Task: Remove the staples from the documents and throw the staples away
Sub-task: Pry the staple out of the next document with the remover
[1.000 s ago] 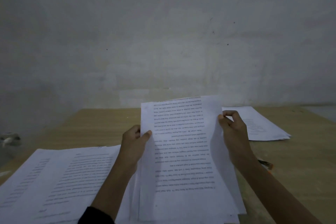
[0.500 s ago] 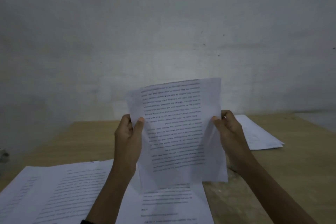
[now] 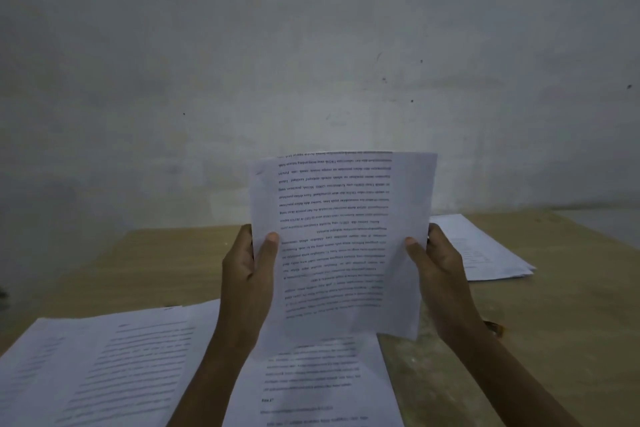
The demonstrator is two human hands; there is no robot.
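A printed document (image 3: 341, 239) is held upright in the air above the table, its text upside down to me. My left hand (image 3: 247, 274) grips its left edge, thumb on the front. My right hand (image 3: 438, 274) grips its right edge the same way. A small dark mark near the sheet's top left corner may be a staple. Under the raised pages another printed sheet (image 3: 311, 381) lies flat on the table.
A spread of printed pages (image 3: 100, 367) covers the near left of the wooden table (image 3: 554, 340). A second paper stack (image 3: 485, 250) lies at the far right. A small orange and dark object (image 3: 495, 326) peeks out behind my right wrist. A grey wall stands behind.
Both hands lifted the document off the table and raised it upright, uncovering the sheet that lay beneath it. The view tilted up slightly.
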